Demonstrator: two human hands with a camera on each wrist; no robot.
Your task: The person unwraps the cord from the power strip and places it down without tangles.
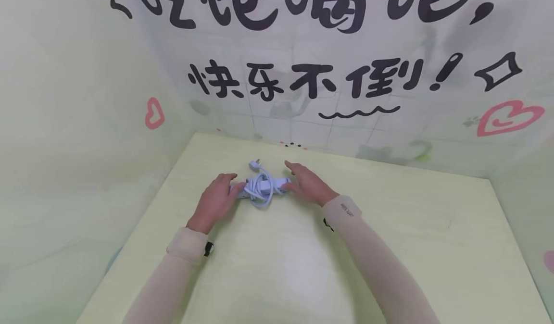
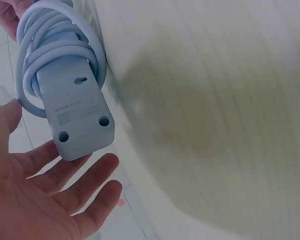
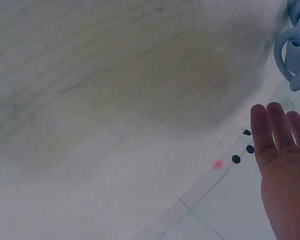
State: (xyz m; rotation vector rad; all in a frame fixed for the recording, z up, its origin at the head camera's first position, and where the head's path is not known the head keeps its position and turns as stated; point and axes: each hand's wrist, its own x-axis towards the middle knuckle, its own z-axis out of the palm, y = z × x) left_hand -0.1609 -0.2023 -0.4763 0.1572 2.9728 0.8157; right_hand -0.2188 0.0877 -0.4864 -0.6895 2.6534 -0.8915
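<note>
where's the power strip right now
In the head view the power strip, cord wrapped round it, lies on the table between the left hand and right hand.

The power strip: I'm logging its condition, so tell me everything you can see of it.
The power strip is a white, plastic-looking bar lying flat on the pale table, its white cord wound in loops around its middle and the plug sticking out behind. The left wrist view shows its back: a keyhole slot, two round holes and a faint label. The left hand touches one end; the right hand is at the other.
</note>
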